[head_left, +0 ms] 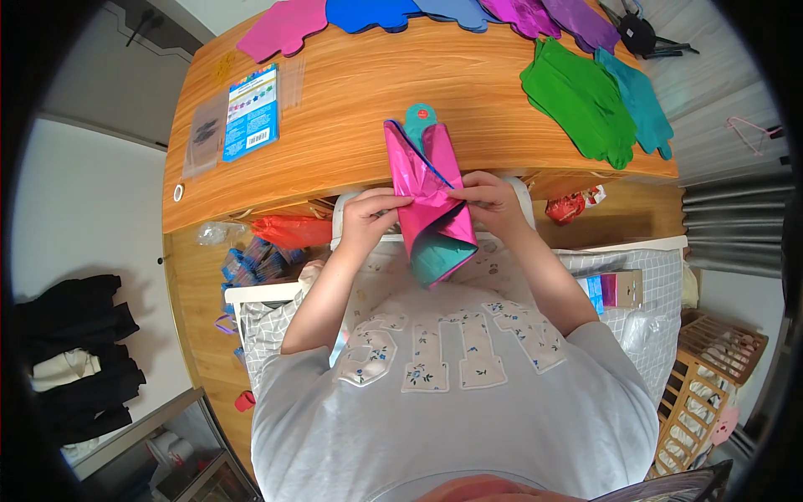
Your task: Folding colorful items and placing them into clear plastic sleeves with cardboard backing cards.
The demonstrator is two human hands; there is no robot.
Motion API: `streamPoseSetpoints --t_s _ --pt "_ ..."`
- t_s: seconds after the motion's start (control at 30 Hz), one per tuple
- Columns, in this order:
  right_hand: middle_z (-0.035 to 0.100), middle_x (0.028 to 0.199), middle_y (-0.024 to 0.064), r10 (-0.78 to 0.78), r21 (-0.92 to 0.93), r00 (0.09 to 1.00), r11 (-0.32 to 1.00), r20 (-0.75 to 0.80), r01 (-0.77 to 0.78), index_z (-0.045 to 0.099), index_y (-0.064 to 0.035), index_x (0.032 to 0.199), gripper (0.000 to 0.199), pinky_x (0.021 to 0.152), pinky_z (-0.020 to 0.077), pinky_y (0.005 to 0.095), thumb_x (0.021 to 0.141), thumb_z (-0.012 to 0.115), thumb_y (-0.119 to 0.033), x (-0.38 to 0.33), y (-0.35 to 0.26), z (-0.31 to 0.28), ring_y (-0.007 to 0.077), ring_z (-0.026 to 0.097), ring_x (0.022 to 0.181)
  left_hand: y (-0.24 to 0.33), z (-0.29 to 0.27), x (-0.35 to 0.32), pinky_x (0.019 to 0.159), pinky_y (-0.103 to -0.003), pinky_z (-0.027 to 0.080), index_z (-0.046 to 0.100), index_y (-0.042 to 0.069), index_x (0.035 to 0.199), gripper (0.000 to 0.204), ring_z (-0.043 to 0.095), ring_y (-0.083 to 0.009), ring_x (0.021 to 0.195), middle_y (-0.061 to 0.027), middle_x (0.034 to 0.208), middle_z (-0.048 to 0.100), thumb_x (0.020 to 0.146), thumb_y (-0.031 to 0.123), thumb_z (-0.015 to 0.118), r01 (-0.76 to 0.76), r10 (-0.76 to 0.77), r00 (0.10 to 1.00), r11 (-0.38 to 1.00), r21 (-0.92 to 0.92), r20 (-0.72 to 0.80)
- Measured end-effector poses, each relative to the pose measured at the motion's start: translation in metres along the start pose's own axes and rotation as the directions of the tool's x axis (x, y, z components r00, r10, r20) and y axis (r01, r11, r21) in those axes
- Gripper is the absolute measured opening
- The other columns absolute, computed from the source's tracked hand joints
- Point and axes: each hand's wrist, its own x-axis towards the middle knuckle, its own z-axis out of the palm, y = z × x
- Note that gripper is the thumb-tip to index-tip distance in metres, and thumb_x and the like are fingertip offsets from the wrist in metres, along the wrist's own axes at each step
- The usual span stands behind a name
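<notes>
Between my two hands is a folded bundle of shiny magenta foil [428,178], held upright over the near edge of the table. Teal foil shows inside its lower end, and a thin blue edge runs along its upper fold. A teal tab with a small red round spot [422,113] sticks out at the top. My left hand [372,217] pinches the bundle's left side at mid-height. On the right side, the thumb and fingers of my right hand [493,203] pinch it at about the same height.
Flat foil shapes lie along the far edge, among them a pink one [284,29] and a blue one [372,15]. A green stack [579,100] and a teal stack [640,100] lie at right. At left are a blue-and-white package [251,113] and clear plastic sleeves [203,134].
</notes>
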Motion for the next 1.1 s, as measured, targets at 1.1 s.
streamPoseSetpoints --t_s 1.1 --pt "0.066 0.085 0.004 0.347 0.103 0.93 0.936 -0.12 -0.336 0.072 0.0037 0.091 0.014 0.068 0.042 0.0258 0.092 0.071 -0.011 -0.004 -0.003 0.015 0.0095 0.055 0.077 -0.006 0.028 -0.007 0.075 -0.024 0.056 0.071 -0.003 0.106 0.02 0.07 -0.0134 0.088 -0.01 0.099 0.074 0.086 -0.006 0.072 0.132 -0.272 0.936 0.86 -0.493 -0.223"
